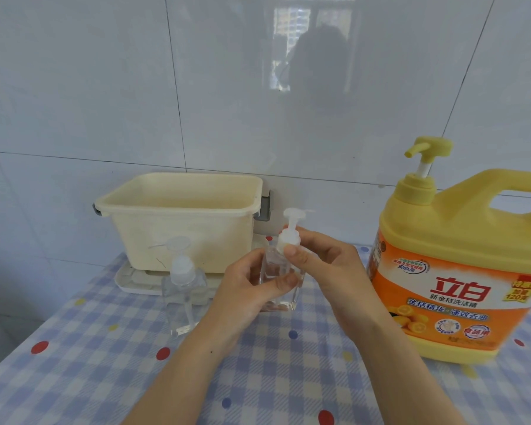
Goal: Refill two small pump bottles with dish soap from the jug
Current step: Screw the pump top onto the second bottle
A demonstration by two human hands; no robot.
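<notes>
A small clear pump bottle [284, 297] stands upright on the checked tablecloth at the centre. My left hand [252, 289] grips its body from the left. My right hand [325, 265] pinches its white pump collar [285, 237], thumb in front. A second clear pump bottle [183, 289] with its white pump on stands alone to the left, untouched. The big yellow dish soap jug [454, 271], with an orange label and a yellow pump, stands at the right, apart from both hands.
A cream plastic tub [181, 216] sits on a white tray [129, 279] against the tiled wall, right behind the left bottle. The blue checked tablecloth [105, 378] with coloured dots covers the table; its left edge drops off near the wall.
</notes>
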